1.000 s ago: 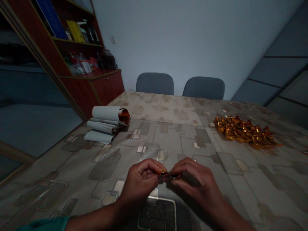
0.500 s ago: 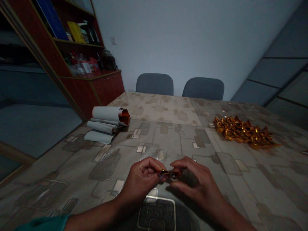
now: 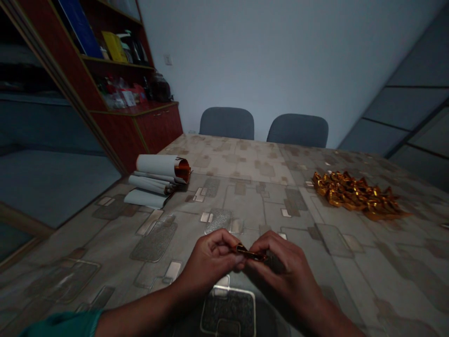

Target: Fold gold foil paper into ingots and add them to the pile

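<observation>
A small folded piece of gold foil paper (image 3: pixel 250 253) is held between my two hands, just above the near part of the table. My left hand (image 3: pixel 215 255) pinches its left end, with the fingers curled in. My right hand (image 3: pixel 282 260) grips the right end between thumb and fingers. Part of the foil is hidden behind the fingertips. Farther off to the right lies a cluster of folded gold foil pieces (image 3: pixel 354 194), set close together in rows. To the left rests a stack of rolled and bent sheets (image 3: pixel 157 164), pale outside and orange-gold inside.
The table (image 3: pixel 245 196) wears a patterned cloth. Two grey chairs (image 3: pixel 227 123) stand at its far side against the wall. At the back left is a reddish-brown cabinet (image 3: pixel 157 128) with a dark jar (image 3: pixel 160 88) and other goods on it.
My right thumb and fingers have come closer to my left hand and closed on the foil, which now tilts down to the right. The camera view has shifted slightly.
</observation>
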The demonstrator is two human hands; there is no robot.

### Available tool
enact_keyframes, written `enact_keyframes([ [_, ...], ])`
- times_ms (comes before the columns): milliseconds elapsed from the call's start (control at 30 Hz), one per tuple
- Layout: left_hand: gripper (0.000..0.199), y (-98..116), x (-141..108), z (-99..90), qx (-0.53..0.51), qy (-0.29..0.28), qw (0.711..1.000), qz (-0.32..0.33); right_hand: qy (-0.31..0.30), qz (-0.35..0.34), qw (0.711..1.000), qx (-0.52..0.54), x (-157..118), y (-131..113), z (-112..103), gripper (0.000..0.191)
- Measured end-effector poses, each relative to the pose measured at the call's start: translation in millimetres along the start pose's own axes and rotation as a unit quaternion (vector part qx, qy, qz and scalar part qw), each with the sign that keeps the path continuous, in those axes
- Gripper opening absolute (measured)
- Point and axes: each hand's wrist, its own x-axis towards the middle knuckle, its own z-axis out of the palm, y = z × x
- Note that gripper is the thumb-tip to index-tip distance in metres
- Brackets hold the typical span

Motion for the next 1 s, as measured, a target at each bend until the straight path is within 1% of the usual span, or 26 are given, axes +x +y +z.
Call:
enact_keyframes([
  [100,0.037,-0.9,1.9,0.0,-0.036,-0.010,0.999,-0.015,0.027,0.019,0.999,-0.013,-0.2,-1.0,4.6,0.009],
  [167,0.041,0.2,2.3,1.9,-0.058,-0.005,0.998,-0.016,0.041,0.039,0.998,-0.010,-0.5,-0.4,7.8,0.008],
  [300,0.042,6.1,-0.2,9.2,-0.069,0.022,0.995,-0.066,0.067,0.089,0.994,0.020,-1.9,1.6,13.4,0.008],
  [367,0.043,8.6,-2.2,12.9,-0.072,0.037,0.993,-0.083,0.074,0.103,0.991,0.034,-2.8,2.1,15.4,0.008],
  [500,0.043,8.7,-4.6,16.2,-0.085,0.052,0.992,-0.081,0.068,0.101,0.992,0.038,-4.1,1.1,16.5,0.010],
  [700,0.043,3.2,-3.4,14.4,-0.082,0.039,0.994,-0.068,0.066,0.093,0.993,0.020,-5.3,0.4,18.3,0.013],
  [833,0.043,2.0,-2.6,13.6,-0.091,0.026,0.993,-0.069,0.072,0.065,0.995,0.007,-5.2,-0.6,21.0,0.015],
  [933,0.042,1.9,-2.3,13.3,-0.114,0.004,0.991,-0.066,0.063,0.065,0.995,0.031,-4.4,-4.1,19.5,0.017],
  [1000,0.041,2.6,-1.6,12.7,-0.123,-0.007,0.990,-0.062,0.042,0.075,0.993,0.079,-3.8,-7.0,15.9,0.019],
])
